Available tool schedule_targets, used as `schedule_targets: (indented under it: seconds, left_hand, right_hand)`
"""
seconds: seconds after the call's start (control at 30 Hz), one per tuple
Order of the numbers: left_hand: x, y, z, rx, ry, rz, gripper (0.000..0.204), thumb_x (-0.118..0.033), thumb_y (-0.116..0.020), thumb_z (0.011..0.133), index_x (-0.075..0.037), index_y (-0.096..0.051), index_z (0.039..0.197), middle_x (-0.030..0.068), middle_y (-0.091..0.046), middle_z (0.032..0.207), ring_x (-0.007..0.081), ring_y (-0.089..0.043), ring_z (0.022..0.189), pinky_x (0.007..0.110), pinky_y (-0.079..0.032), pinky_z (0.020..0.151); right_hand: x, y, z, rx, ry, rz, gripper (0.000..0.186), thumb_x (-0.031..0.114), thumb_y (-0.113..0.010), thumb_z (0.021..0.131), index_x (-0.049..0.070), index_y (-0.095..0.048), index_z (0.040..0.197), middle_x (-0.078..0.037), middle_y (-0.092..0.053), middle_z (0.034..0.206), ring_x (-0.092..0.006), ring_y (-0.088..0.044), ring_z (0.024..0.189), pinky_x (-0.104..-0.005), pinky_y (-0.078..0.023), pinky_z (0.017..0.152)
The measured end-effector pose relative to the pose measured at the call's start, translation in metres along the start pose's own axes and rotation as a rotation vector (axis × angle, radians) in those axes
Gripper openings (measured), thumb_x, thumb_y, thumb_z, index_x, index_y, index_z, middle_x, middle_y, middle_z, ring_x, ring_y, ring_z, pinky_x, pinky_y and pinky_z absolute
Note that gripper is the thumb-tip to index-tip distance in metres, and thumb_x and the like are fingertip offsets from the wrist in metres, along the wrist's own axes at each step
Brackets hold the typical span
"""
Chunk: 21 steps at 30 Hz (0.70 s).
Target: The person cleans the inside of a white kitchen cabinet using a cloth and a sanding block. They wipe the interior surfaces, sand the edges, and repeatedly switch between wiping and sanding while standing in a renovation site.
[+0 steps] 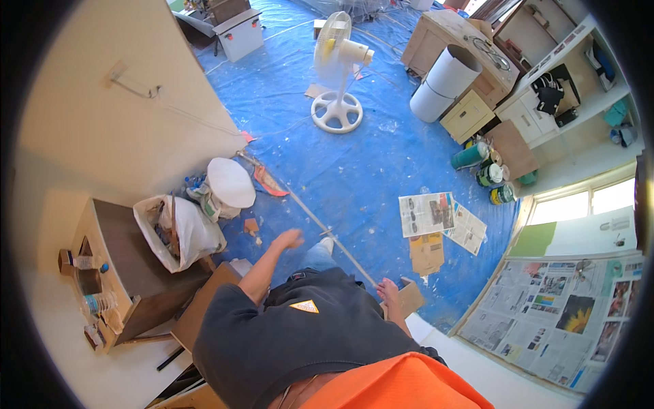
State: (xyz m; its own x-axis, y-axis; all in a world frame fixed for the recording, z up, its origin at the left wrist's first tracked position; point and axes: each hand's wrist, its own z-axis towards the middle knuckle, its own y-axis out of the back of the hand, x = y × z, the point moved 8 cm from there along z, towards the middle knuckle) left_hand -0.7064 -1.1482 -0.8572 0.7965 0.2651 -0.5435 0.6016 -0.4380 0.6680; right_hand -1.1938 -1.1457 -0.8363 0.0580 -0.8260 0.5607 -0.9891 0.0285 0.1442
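Note:
My right hand (388, 290) is closed at the near end of a long, thin, light-coloured pole (310, 213). The pole slants far left across the blue floor sheet, and its far end lies by an orange-red scrap (270, 183). Out in front of my body, to the left, is my left hand (289, 238). It is apart from the pole as far as I can see, and its fingers are too blurred to make out. Below the pole's middle shows my light shoe (327, 243). A cardboard piece (411, 297) is just right of my right hand.
A white standing fan (338, 112) is ahead. Left are a filled white bag (178, 232), a round white lid (230, 183) and a wooden cabinet (136, 255). Newspapers (426, 214), paint cans (489, 174) and a white roll (436, 92) are on the right. Blue sheeting (368, 184) covers the floor.

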Motion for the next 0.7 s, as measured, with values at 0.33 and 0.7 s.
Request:
schedule_targets:
  seconds: [0.33,0.7]
  left_hand:
    - [-0.316,0.231,0.313,0.012,-0.381,-0.318,0.044,-0.031,-0.06,0.094,-0.003,-0.06,0.129,0.0202,-0.067,0.118,0.0354,-0.065,0.108,0.044,-0.051,0.093]
    - [-0.244,0.327,0.503,0.001,0.1,-0.163,0.045,-0.03,-0.063,0.093,-0.004,-0.061,0.129,0.02,-0.067,0.122,0.0347,-0.064,0.111,0.044,-0.05,0.096]
  right_hand:
    - [0.15,0.032,0.198,0.086,0.014,-0.035,0.036,0.033,-0.059,0.096,0.01,-0.061,0.123,-0.01,-0.068,0.103,-0.0209,-0.066,0.086,-0.0362,-0.053,0.067]
    - [0.564,0.02,0.461,0.199,0.336,-0.215,0.031,0.032,-0.061,0.096,0.01,-0.064,0.118,-0.007,-0.069,0.089,-0.0195,-0.068,0.083,-0.0335,-0.055,0.063]
